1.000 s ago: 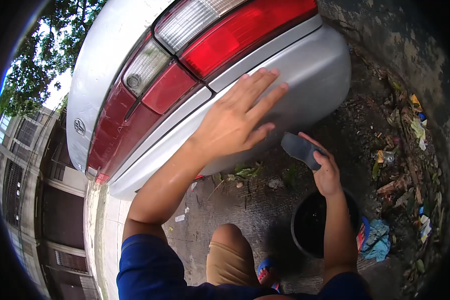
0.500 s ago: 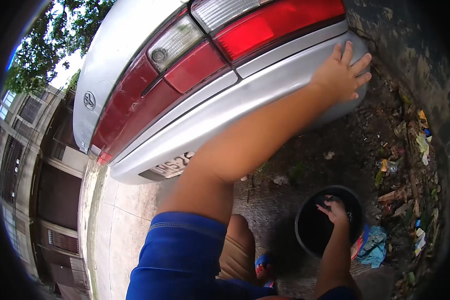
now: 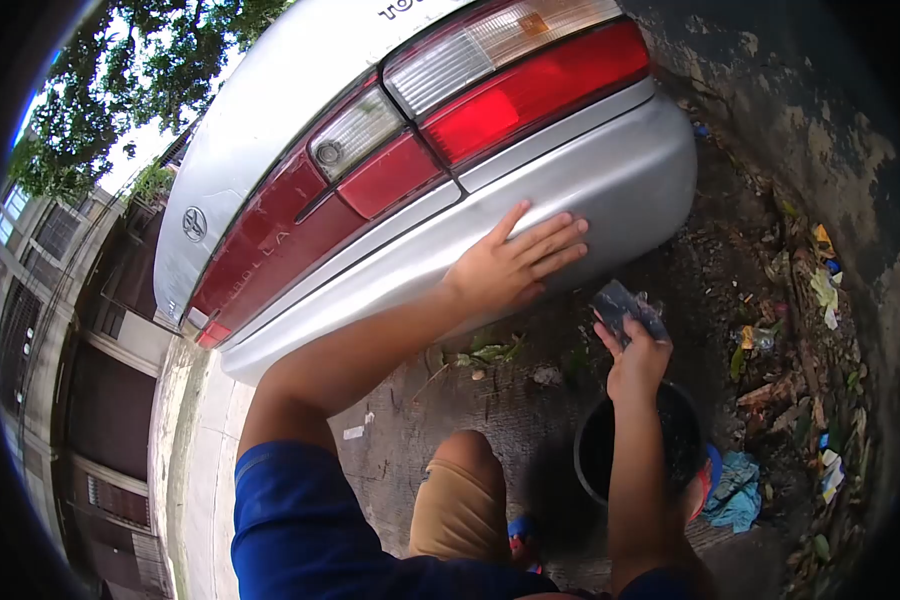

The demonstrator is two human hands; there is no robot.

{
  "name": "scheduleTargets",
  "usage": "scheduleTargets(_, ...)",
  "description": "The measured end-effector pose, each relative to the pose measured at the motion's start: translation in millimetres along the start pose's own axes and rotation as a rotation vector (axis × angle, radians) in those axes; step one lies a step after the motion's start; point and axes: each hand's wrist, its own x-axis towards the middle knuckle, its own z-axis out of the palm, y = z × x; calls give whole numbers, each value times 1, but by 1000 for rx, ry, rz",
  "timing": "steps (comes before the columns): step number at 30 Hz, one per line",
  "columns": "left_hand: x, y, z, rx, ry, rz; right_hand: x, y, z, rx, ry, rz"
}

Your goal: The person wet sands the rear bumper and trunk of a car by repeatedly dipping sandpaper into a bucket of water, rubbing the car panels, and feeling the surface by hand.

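Observation:
My left hand (image 3: 522, 258) lies with fingers spread on the silver rear bumper (image 3: 610, 170) of a car, below the red tail light (image 3: 540, 90). In my right hand (image 3: 638, 368) is a dark grey, flat rectangular pad (image 3: 630, 308), wet-looking, gripped between thumb and fingers. What it is made of I cannot tell. It is held just off the bumper's lower edge, above a black bucket (image 3: 592, 440). My right forearm hides part of the bucket.
A teal cloth (image 3: 735, 495) lies beside the bucket. Litter and dead leaves (image 3: 770, 395) run along the foot of a stained wall (image 3: 820, 140) at right. My bent knee (image 3: 465, 490) is below the bumper. Buildings (image 3: 110, 390) stand at left.
My right hand has come up out of the bucket with the dark pad. My left hand has slid left along the bumper, away from its corner.

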Motion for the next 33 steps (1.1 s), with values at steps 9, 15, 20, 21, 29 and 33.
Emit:
scheduleTargets(9,261,-2,-27,-33,-34,-216,30,-39,-27,102,-30,-220)
scheduleTargets(15,194,20,-2,211,112,137,58,25,-152,-665,-624,523)
scheduleTargets(20,57,45,38,476,-95,398,91,87,-244,-533,-412,679)
scheduleTargets(21,28,42,40,483,-128,423,93,101,-262,-491,-330,693)
scheduleTargets(29,-13,-12,-9,9,-58,39,68,152,-278,282,781,367)
scheduleTargets(33,99,-15,-23,-159,117,-207,41,109,-126,433,632,33)
